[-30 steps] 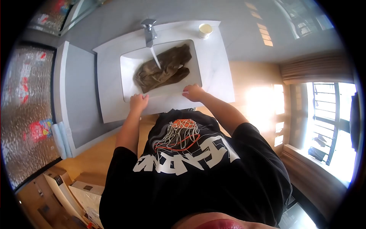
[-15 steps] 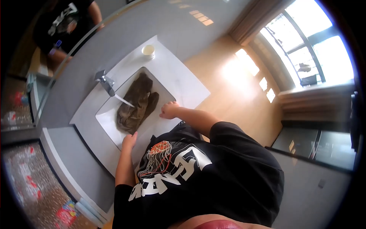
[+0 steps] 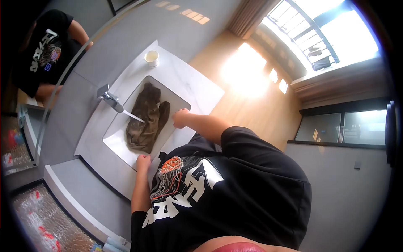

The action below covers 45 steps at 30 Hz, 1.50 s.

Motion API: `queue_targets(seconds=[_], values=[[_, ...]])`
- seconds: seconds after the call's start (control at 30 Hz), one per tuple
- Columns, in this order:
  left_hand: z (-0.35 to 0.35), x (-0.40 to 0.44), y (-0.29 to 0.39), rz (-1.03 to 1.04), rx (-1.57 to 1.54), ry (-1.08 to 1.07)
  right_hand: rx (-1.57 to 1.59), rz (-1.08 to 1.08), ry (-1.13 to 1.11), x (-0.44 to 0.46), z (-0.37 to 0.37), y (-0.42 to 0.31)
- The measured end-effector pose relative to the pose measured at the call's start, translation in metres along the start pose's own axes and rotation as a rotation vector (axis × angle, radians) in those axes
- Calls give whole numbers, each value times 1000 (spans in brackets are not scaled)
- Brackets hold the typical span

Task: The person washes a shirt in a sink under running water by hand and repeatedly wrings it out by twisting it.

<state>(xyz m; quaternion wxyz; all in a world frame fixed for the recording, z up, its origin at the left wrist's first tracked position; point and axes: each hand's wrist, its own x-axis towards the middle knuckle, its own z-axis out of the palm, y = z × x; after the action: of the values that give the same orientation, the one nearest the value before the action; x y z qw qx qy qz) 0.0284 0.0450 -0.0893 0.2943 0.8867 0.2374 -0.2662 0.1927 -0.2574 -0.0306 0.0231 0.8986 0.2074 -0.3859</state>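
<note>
A soaked brown garment (image 3: 145,126) lies bunched in the white rectangular sink (image 3: 173,97). Water runs onto it from the chrome faucet (image 3: 110,100) at the sink's far left side. My left hand (image 3: 143,161) is at the near edge of the basin, its fingers curled in, just short of the cloth. At the basin's right rim is my right hand (image 3: 181,118), also closed, a small gap from the garment. Nothing shows in either hand.
A white paper cup (image 3: 152,59) stands on the marbled counter (image 3: 189,77) behind the sink. A mirror (image 3: 63,80) runs along the left wall. Bubble-wrapped stuff (image 3: 46,222) sits low at left. A sunlit wood floor (image 3: 252,101) and a window (image 3: 323,38) lie to the right.
The whole view has shifted a little. My left thumb, which stuck out before, is drawn in against the fist. My right fingers look more curled. The garment stays in the sink under the running water.
</note>
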Motion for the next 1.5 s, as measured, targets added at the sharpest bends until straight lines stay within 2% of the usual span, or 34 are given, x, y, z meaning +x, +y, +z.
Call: queue_targets(seconds=[0.1, 0.23, 0.3, 0.4, 0.53, 0.57, 0.63, 0.7, 0.77, 0.83, 0.87, 0.9, 0.97, 1.07, 1.2, 1.27, 1.33, 1.4, 1.43, 1.47, 1.5], values=[[6, 5, 8, -42, -46, 41, 7, -26, -107, 0, -14, 2], [4, 0, 25, -99, -104, 92, -22, -62, -65, 10, -14, 16], [11, 1, 23, -88, -164, 190, -53, -71, -32, 14, -14, 24], [1, -16, 42, -175, -212, 243, -27, -73, -18, 6, -24, 24], [23, 5, 14, -181, -301, 304, -12, -64, -53, 18, -30, 19], [33, 16, 2, -202, -320, 315, 63, -38, 17, 32, -17, 22], [24, 13, 13, -270, -322, 302, 243, 54, 66, 25, -38, 10], [14, 12, 23, -261, -402, 341, 400, -27, 111, 64, -14, 21], [2, 12, 35, -235, -333, 402, 398, -55, 326, 68, -18, 13], [-2, 20, 40, -185, -261, 476, 72, -128, 373, 75, -35, 4], [0, 28, 38, -91, -199, 531, -92, -166, 397, 80, -47, -3], [-2, 35, 39, 4, -135, 585, -85, -229, 419, 84, -62, -15], [-9, 54, 43, 8, -102, 543, -104, -390, 672, 115, -59, -25], [-20, 78, 53, -15, -60, 512, -83, -387, 668, 126, -75, -45], [-36, 98, 74, -106, 21, 362, 28, -230, 541, 131, -84, -59], [-34, 112, 71, -144, -17, 200, -29, -203, 376, 134, -81, -58], [-32, 125, 63, -176, -145, -19, -199, -355, 235, 165, -59, -41], [-71, 103, 76, -217, -498, 44, -415, -533, 59, 151, -90, -47], [-86, 95, 78, -236, -673, 76, -398, -550, 28, 144, -104, -46], [-47, 123, 35, -26, -668, 332, -337, -536, 21, 135, -116, -43], [-70, 103, 46, -27, -706, 423, -112, -434, 90, 124, -117, -32]])
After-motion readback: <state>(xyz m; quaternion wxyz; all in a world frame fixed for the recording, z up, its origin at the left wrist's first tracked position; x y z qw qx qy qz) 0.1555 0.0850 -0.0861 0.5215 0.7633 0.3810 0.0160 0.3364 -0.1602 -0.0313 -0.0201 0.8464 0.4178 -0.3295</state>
